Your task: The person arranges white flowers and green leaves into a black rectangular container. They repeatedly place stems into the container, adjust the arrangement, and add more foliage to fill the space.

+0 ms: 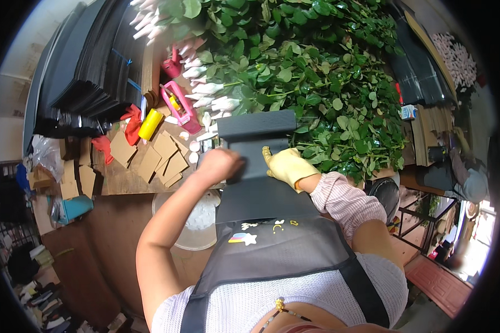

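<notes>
A dark grey sheet lies across the table edge against my apron, with a ridged grey piece at its far end. My bare left hand is closed and slightly blurred at the sheet's left side; what it holds, if anything, is hidden. My right hand, in a pale yellow glove, rests on the sheet's right side with fingers apart. Leafy stems with pink buds in white sleeves lie beyond and beside the sheet.
Dark sheet stacks stand left and right. Cardboard squares, a yellow roll and a pink tape dispenser lie left on the table. A basin sits below. Another person is at the far right.
</notes>
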`<state>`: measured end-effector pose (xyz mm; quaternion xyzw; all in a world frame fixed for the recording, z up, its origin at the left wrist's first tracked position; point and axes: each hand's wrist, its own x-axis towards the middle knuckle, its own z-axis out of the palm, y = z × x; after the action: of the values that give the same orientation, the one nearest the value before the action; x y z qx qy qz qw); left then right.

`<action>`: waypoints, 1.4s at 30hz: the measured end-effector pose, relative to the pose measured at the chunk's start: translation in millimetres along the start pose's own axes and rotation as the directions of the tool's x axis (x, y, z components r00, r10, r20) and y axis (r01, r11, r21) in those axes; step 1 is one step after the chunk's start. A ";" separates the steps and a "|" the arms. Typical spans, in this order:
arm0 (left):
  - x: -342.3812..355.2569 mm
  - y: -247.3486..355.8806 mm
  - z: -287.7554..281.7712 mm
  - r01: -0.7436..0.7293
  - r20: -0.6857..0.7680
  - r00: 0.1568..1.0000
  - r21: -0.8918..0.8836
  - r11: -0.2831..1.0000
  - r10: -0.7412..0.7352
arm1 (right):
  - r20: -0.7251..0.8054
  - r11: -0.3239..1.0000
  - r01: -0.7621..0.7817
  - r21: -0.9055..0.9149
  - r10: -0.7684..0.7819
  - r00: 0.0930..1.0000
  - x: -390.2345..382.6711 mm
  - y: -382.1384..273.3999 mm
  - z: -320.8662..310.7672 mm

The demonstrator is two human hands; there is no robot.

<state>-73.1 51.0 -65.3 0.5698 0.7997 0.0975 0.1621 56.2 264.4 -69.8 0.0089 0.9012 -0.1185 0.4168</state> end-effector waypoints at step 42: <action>25.1 12.2 69.3 -0.126 -0.249 0.969 -0.497 0.858 -0.002 | -0.729 0.867 0.456 -0.199 -0.442 0.522 3.6 -133.2 -114.8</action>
<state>-44.2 76.7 -129.3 0.5163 0.7401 0.3789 0.2055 -47.4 160.0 26.6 -0.1714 0.9606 -0.2148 -0.0413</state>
